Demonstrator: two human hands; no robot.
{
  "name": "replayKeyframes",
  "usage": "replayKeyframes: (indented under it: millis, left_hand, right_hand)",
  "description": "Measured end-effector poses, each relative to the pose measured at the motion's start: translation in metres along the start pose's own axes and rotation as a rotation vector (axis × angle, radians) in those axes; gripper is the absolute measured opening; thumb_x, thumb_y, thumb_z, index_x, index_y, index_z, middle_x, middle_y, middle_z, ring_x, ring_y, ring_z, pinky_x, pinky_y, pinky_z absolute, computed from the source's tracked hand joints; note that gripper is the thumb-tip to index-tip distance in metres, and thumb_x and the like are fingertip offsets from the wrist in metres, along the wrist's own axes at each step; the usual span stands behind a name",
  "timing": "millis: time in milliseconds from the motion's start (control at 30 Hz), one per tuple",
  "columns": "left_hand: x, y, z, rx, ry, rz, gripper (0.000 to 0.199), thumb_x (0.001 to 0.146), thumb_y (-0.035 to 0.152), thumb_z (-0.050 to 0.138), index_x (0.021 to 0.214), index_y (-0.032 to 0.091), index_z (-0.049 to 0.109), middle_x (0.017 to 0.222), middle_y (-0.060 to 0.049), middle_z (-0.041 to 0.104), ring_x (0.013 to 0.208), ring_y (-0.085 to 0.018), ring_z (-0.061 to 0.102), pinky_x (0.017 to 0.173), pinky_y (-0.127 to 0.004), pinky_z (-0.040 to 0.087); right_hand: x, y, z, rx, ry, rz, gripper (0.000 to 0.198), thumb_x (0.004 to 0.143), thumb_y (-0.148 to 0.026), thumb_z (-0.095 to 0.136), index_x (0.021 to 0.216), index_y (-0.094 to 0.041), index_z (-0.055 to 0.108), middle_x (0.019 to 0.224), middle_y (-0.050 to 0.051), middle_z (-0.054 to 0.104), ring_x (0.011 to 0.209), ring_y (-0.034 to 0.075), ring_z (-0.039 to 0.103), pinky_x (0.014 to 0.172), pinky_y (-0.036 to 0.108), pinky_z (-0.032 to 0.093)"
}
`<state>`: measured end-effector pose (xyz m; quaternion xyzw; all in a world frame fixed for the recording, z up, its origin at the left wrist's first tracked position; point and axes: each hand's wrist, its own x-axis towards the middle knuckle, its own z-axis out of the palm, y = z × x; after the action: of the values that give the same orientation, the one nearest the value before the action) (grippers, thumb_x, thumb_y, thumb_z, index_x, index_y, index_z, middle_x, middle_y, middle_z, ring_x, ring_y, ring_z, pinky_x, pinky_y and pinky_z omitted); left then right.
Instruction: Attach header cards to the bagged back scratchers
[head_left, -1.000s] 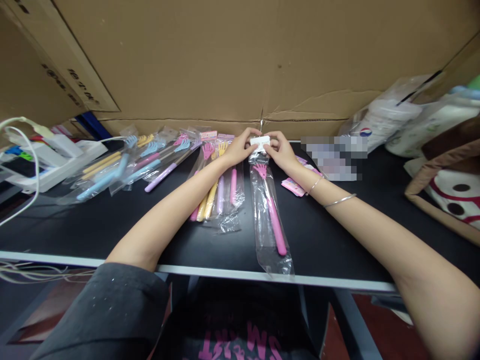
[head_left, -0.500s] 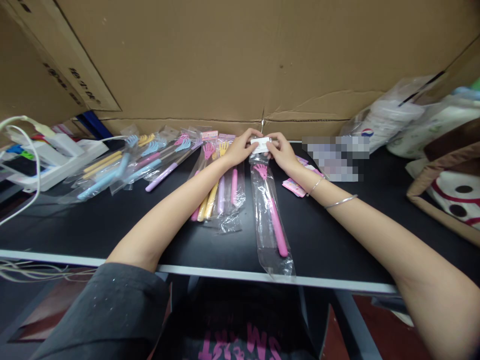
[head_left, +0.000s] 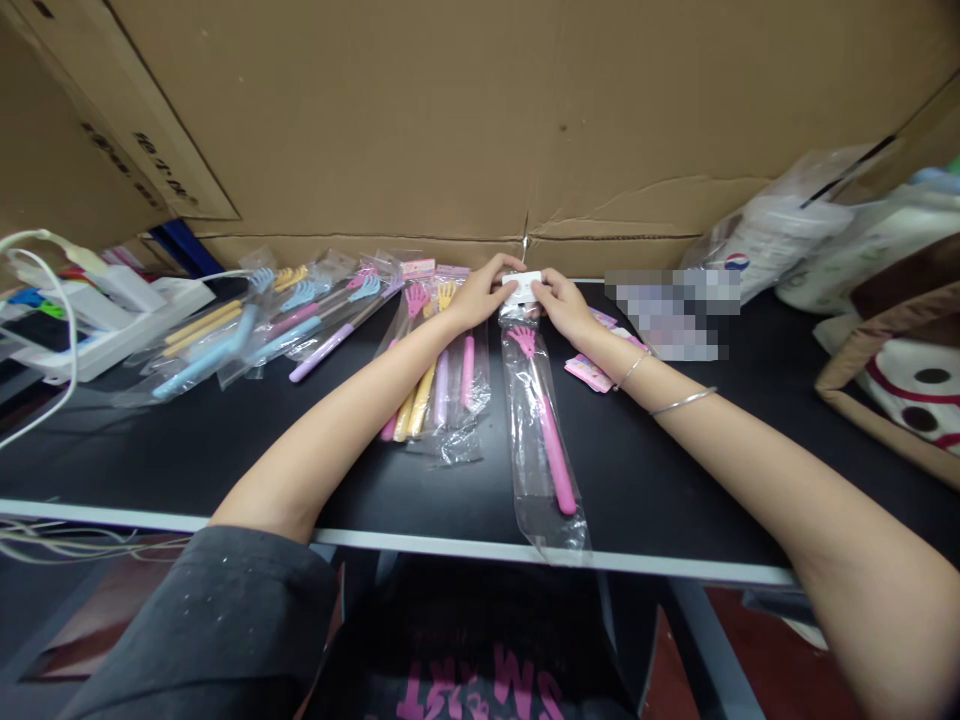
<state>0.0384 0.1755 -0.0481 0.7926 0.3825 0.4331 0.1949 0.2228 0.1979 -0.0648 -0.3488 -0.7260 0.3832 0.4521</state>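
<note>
A small white card (head_left: 525, 288) is pinched at the top end of a clear plastic bag (head_left: 529, 470). My left hand (head_left: 484, 295) grips the card's left side, and my right hand (head_left: 564, 305) grips its right side. Inside the bag lies a pink hand-shaped back scratcher (head_left: 553, 450), its handle toward the table's front edge. Just left of it, under my left forearm, are several bagged back scratchers (head_left: 442, 390) in pink, yellow and purple, some with printed header cards (head_left: 418, 269). Pink printed cards (head_left: 590, 372) lie beside my right wrist.
More bagged back scratchers (head_left: 262, 320) lie at the left, near a white power strip (head_left: 112, 325) with cables. A bagged drink cup (head_left: 780, 245) and a brown-trimmed bag (head_left: 847, 350) stand at the right. Cardboard (head_left: 450, 130) walls off the back of the black table (head_left: 645, 470).
Both hands hold nearly the same place. The white card has tilted slightly, its right side a little higher. The bagged pink back scratcher has not moved.
</note>
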Motion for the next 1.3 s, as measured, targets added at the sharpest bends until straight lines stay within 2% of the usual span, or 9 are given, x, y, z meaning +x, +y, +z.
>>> replayKeyframes:
  millis: [200, 400, 733, 900, 1067, 1300]
  left_hand:
    - [-0.0004, 0.0, 0.0001, 0.036, 0.019, 0.001, 0.026, 0.09, 0.025, 0.051, 0.114, 0.018, 0.056, 0.111, -0.006, 0.065, 0.097, -0.018, 0.061, 0.088, -0.031, 0.047]
    - [-0.0009, 0.0021, -0.0019, 0.034, 0.02, 0.023, 0.025, 0.09, 0.024, 0.051, 0.114, 0.019, 0.056, 0.113, -0.006, 0.065, 0.103, -0.019, 0.059, 0.092, -0.031, 0.045]
    - [-0.0013, 0.0047, -0.0017, 0.07, 0.029, 0.001, 0.027, 0.087, 0.021, 0.053, 0.114, 0.018, 0.056, 0.107, -0.005, 0.066, 0.088, -0.017, 0.059, 0.083, -0.03, 0.047]
    - [-0.0016, 0.004, -0.001, 0.052, 0.021, 0.006, 0.027, 0.087, 0.022, 0.054, 0.114, 0.018, 0.056, 0.104, -0.005, 0.065, 0.079, -0.015, 0.059, 0.078, -0.028, 0.046]
    - [-0.0012, 0.0019, 0.0012, 0.002, 0.023, 0.003, 0.021, 0.093, 0.026, 0.048, 0.112, 0.02, 0.055, 0.099, -0.004, 0.066, 0.085, -0.016, 0.06, 0.08, -0.028, 0.046]
    - [-0.0009, 0.0014, 0.0006, -0.005, 0.026, -0.014, 0.021, 0.091, 0.022, 0.046, 0.109, 0.02, 0.055, 0.095, -0.003, 0.066, 0.081, -0.015, 0.06, 0.078, -0.029, 0.046]
  right_hand:
    - [-0.0013, -0.0012, 0.0003, -0.002, -0.036, -0.042, 0.028, 0.087, -0.049, 0.062, 0.088, -0.024, 0.049, 0.067, -0.002, 0.061, 0.063, 0.017, 0.06, 0.066, 0.034, 0.052]
    - [-0.0009, -0.0015, 0.0019, 0.026, -0.043, -0.067, 0.029, 0.081, -0.046, 0.068, 0.088, -0.024, 0.049, 0.065, -0.003, 0.057, 0.066, 0.017, 0.06, 0.066, 0.032, 0.051]
    - [-0.0017, -0.0026, 0.0011, -0.039, 0.004, -0.049, 0.018, 0.076, -0.021, 0.063, 0.091, -0.022, 0.053, 0.067, -0.005, 0.055, 0.065, 0.014, 0.055, 0.063, 0.027, 0.045]
    - [-0.0021, -0.0021, 0.0009, -0.04, 0.006, -0.047, 0.013, 0.082, -0.03, 0.06, 0.091, -0.023, 0.053, 0.062, -0.005, 0.053, 0.057, 0.014, 0.051, 0.058, 0.027, 0.041]
    - [-0.0014, -0.0001, 0.0011, -0.019, 0.001, -0.056, 0.019, 0.083, -0.04, 0.062, 0.089, -0.025, 0.052, 0.06, -0.005, 0.052, 0.055, 0.015, 0.051, 0.055, 0.028, 0.04]
    - [-0.0023, -0.0034, 0.0008, -0.057, 0.005, -0.084, 0.01, 0.082, -0.029, 0.059, 0.088, -0.025, 0.052, 0.058, -0.006, 0.047, 0.054, 0.013, 0.044, 0.056, 0.027, 0.038]
